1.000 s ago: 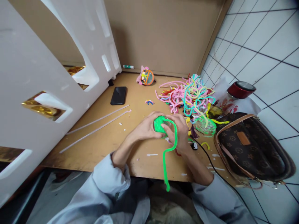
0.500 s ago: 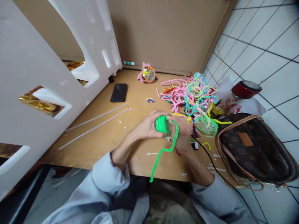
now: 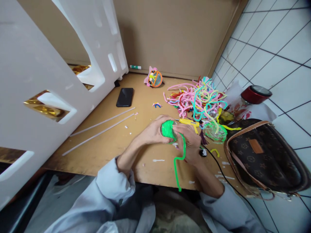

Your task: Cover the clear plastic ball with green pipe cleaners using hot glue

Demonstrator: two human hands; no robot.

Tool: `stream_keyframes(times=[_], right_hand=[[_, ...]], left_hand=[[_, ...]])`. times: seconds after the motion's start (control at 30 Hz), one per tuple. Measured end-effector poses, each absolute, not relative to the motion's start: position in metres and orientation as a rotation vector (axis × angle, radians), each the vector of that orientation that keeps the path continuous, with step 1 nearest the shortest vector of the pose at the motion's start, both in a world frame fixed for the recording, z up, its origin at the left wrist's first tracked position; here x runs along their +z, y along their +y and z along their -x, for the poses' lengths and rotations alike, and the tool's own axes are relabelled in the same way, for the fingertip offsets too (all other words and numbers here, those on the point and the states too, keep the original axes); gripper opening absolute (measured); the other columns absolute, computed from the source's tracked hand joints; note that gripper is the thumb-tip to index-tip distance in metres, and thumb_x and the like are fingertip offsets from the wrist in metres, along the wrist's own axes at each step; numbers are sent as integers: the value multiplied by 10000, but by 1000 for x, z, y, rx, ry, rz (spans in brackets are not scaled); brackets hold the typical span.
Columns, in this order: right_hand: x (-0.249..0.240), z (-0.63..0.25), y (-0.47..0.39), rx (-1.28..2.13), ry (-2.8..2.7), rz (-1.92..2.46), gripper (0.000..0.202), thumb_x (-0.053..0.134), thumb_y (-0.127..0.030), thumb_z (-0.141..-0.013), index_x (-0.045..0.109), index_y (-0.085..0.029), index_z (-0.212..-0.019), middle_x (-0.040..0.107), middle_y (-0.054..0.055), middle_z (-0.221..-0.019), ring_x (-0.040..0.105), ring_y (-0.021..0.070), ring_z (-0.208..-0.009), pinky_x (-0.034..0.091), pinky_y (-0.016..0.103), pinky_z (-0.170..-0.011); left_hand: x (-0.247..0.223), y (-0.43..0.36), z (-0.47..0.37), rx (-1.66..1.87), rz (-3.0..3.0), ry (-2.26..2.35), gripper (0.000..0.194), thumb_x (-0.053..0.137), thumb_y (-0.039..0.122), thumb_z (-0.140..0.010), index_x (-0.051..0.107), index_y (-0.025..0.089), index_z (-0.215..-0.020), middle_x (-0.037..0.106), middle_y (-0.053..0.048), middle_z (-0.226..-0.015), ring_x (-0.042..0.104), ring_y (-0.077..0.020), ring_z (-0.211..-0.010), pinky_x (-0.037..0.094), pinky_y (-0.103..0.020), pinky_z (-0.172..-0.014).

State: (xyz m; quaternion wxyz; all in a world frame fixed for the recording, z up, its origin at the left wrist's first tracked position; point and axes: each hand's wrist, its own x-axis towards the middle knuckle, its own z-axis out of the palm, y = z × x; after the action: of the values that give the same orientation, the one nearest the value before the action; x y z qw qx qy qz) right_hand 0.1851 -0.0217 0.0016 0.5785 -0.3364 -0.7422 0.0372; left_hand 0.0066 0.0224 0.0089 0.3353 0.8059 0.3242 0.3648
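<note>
My left hand (image 3: pixel 155 130) is closed round a small clear cup (image 3: pixel 168 129) that is partly wrapped in bright green pipe cleaner. The fingers and thumb hold it from the left, tilted on its side. At its right edge, my right hand (image 3: pixel 190 139) pinches the green pipe cleaner (image 3: pixel 184 145), and its fingertips press against the cup. The free end of that strand hangs down past the table's front edge. Just behind my right hand lies a yellow glue gun (image 3: pixel 188 122), its nozzle pointing left.
A tangled pile of pipe cleaners (image 3: pixel 196 97) lies at the back right, with a green-wrapped clear piece (image 3: pixel 215 132) before it. A brown handbag (image 3: pixel 264 155) and a red-lidded bottle (image 3: pixel 255 95) stand right. Left are a phone (image 3: pixel 124 97), glue sticks (image 3: pixel 99 133) and a white plastic panel (image 3: pixel 48 64).
My right hand has shifted slightly down, showing more of the glue gun behind it. The dangling end of the green strand has swung to the right.
</note>
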Motion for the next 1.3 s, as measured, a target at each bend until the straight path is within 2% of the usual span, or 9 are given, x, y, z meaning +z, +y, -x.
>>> stream_keyframes(times=[0.13, 0.33, 0.43, 0.77, 1.0, 1.3], right_hand=[[2, -185, -20, 110, -1735, 769, 220, 540, -126, -911, 698, -261, -983, 767, 22, -933, 718, 209, -955, 558, 411, -868], [9, -190, -22, 79, -1764, 867, 168, 545, -154, -915, 681, -252, -904, 733, 18, -846, 663, 202, -834, 522, 392, -776], [9, -192, -23, 129, -1790, 908, 164, 540, -162, -927, 678, -242, -889, 713, 19, -840, 649, 201, -848, 503, 381, -779], [7, -194, -22, 151, -1788, 925, 183, 549, -125, -907, 693, -237, -896, 582, 16, -815, 562, 172, -775, 458, 329, -697], [5, -194, -20, 96, -1860, 908, 215, 529, -99, -909, 695, -233, -887, 586, 7, -791, 554, 160, -751, 420, 316, -678], [3, -193, -20, 40, -1899, 927, 223, 511, -132, -923, 698, -246, -881, 605, 15, -785, 562, 171, -766, 432, 329, -693]], left_hand=[[7, 23, -6, 945, -2104, 854, 670, 823, 272, -607, 581, 204, -1228, 595, -96, -1231, 604, -283, -1154, 474, -456, -1039], [4, 25, -5, 950, -2097, 877, 646, 806, 269, -606, 579, 207, -1208, 605, -88, -1206, 605, -282, -1134, 475, -456, -1027], [3, 25, -5, 967, -2092, 858, 644, 802, 285, -609, 576, 225, -1209, 605, -79, -1204, 601, -282, -1141, 473, -456, -1026], [7, 25, -5, 941, -2081, 875, 645, 803, 288, -605, 580, 225, -1206, 598, -80, -1219, 597, -279, -1135, 469, -457, -1029], [7, 25, -5, 930, -2060, 887, 652, 812, 303, -604, 576, 217, -1205, 594, -89, -1220, 595, -280, -1138, 467, -462, -1026], [5, 26, -4, 936, -2062, 875, 662, 827, 320, -599, 575, 228, -1205, 594, -84, -1222, 595, -280, -1140, 469, -465, -1025]])
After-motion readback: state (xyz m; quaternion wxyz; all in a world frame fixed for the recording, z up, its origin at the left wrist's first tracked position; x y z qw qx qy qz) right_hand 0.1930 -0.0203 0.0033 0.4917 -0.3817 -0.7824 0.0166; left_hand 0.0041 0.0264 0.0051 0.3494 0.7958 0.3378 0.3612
